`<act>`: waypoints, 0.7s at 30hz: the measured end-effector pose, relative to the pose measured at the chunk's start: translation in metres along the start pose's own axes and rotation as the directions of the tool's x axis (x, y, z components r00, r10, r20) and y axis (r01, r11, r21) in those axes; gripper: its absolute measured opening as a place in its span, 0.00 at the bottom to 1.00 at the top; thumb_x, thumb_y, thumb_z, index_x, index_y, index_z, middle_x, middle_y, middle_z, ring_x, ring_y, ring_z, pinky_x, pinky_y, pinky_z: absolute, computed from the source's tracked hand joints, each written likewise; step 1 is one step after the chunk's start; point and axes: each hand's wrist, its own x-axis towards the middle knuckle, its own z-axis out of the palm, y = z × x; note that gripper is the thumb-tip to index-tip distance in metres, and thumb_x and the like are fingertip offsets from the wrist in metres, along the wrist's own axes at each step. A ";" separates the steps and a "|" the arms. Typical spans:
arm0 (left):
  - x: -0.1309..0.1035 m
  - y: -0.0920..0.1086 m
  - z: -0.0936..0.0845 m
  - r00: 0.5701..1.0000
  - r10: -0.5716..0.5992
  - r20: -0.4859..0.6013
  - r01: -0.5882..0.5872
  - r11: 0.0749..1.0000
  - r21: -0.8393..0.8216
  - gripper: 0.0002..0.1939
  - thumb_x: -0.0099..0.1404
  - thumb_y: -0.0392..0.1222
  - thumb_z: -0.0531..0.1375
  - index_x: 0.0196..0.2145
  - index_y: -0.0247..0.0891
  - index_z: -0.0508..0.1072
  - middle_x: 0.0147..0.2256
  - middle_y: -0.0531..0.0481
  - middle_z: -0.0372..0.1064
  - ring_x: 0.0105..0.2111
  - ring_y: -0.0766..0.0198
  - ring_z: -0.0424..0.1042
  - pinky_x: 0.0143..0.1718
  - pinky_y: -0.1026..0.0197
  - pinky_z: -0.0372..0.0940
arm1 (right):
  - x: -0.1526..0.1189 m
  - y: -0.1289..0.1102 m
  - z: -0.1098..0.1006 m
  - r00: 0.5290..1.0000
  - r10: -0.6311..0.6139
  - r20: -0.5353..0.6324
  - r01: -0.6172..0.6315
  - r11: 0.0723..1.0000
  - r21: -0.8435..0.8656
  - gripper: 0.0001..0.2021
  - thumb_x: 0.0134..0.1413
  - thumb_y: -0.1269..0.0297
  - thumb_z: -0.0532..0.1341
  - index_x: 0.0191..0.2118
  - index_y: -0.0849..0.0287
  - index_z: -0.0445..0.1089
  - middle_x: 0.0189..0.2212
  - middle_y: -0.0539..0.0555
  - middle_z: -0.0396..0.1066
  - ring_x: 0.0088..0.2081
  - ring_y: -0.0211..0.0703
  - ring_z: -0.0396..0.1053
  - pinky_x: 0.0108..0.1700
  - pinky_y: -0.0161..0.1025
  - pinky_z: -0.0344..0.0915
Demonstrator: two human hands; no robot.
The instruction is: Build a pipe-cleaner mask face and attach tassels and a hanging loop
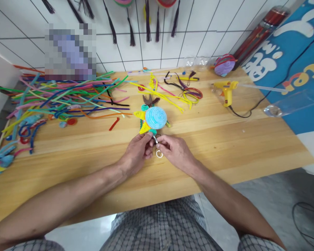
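Observation:
A light-blue coiled dome (156,118) with yellow pointed pieces (144,127) and teal round ends sits on the wooden table in front of me. My left hand (139,150) is closed at its near edge, fingertips pinched by the lower teal piece (152,131). Close beside it, my right hand (177,150) pinches a small silvery metal piece (155,139) between thumb and index finger. A white ring (159,153) hangs or lies just below the fingertips. Pliers (148,100) rest behind the dome.
Many coloured fuzzy stems (65,94) are heaped at the left. A yellow glue gun (227,92) with a black cord lies at the right, near a clear plastic tube (290,103). Yellow stems (170,99) and scissors (195,93) lie behind the dome.

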 end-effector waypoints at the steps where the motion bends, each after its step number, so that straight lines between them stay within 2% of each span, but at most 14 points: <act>1: 0.000 0.000 0.001 1.000 -0.002 -0.008 0.002 1.000 0.001 0.15 0.66 0.43 0.68 0.29 0.35 0.67 0.23 0.58 0.63 0.16 0.77 0.53 0.15 0.71 0.51 | 0.000 0.000 0.000 1.000 0.000 0.003 0.000 1.000 0.002 0.05 0.63 0.71 0.65 0.40 0.53 0.75 0.32 0.48 0.82 0.32 0.39 0.78 0.35 0.35 0.66; 5: 0.001 0.001 0.002 0.999 -0.005 -0.043 0.005 1.000 0.009 0.14 0.66 0.42 0.67 0.28 0.35 0.67 0.22 0.58 0.63 0.15 0.77 0.53 0.14 0.71 0.50 | 0.000 0.001 0.001 1.000 0.002 0.009 -0.002 1.000 0.022 0.05 0.63 0.71 0.64 0.41 0.54 0.76 0.33 0.49 0.82 0.33 0.39 0.77 0.36 0.35 0.65; 8: 0.001 0.001 0.002 0.999 0.004 -0.033 -0.004 1.000 0.013 0.14 0.67 0.41 0.66 0.28 0.35 0.67 0.22 0.58 0.62 0.15 0.77 0.52 0.14 0.72 0.50 | 0.001 0.002 -0.002 0.999 0.014 0.032 -0.018 0.994 0.104 0.05 0.62 0.71 0.63 0.40 0.55 0.76 0.33 0.49 0.82 0.33 0.38 0.75 0.36 0.35 0.65; 11: 0.002 0.001 0.001 1.000 0.008 -0.020 -0.008 1.000 0.009 0.13 0.68 0.41 0.65 0.28 0.35 0.68 0.22 0.58 0.62 0.15 0.77 0.51 0.14 0.72 0.50 | 0.001 0.002 -0.013 0.993 0.069 0.100 -0.095 0.953 0.288 0.04 0.61 0.66 0.63 0.38 0.56 0.76 0.30 0.48 0.78 0.29 0.36 0.70 0.32 0.34 0.63; 14: 0.003 0.000 0.001 1.000 0.003 -0.030 -0.003 1.000 -0.002 0.14 0.68 0.42 0.66 0.28 0.35 0.68 0.22 0.58 0.62 0.15 0.77 0.51 0.14 0.71 0.50 | 0.000 0.000 -0.027 0.979 0.136 0.149 -0.194 0.841 0.506 0.09 0.57 0.58 0.66 0.39 0.58 0.76 0.27 0.47 0.73 0.26 0.35 0.66 0.29 0.33 0.62; 16: 0.004 0.000 0.000 1.000 0.003 -0.025 -0.003 1.000 -0.011 0.16 0.67 0.44 0.67 0.28 0.36 0.68 0.22 0.58 0.63 0.15 0.77 0.50 0.14 0.71 0.50 | 0.000 0.000 -0.036 0.979 0.188 0.080 -0.200 0.798 0.569 0.12 0.55 0.55 0.67 0.39 0.58 0.76 0.27 0.47 0.72 0.25 0.34 0.65 0.29 0.34 0.62; 18: 0.004 -0.001 -0.001 1.000 0.017 -0.005 -0.017 1.000 -0.018 0.18 0.66 0.48 0.69 0.28 0.36 0.68 0.23 0.57 0.64 0.15 0.77 0.51 0.14 0.72 0.50 | 0.001 0.003 -0.044 0.974 0.223 -0.050 -0.163 0.832 0.530 0.12 0.55 0.54 0.67 0.39 0.57 0.76 0.26 0.47 0.71 0.25 0.35 0.65 0.29 0.35 0.62; 21: 0.002 -0.003 -0.004 0.999 0.045 0.022 -0.045 0.999 -0.029 0.21 0.64 0.53 0.71 0.29 0.35 0.68 0.25 0.56 0.66 0.17 0.77 0.53 0.15 0.72 0.53 | 0.004 0.014 -0.051 0.944 0.190 -0.271 -0.117 0.957 0.266 0.10 0.59 0.57 0.63 0.39 0.56 0.77 0.28 0.48 0.73 0.28 0.39 0.68 0.33 0.38 0.65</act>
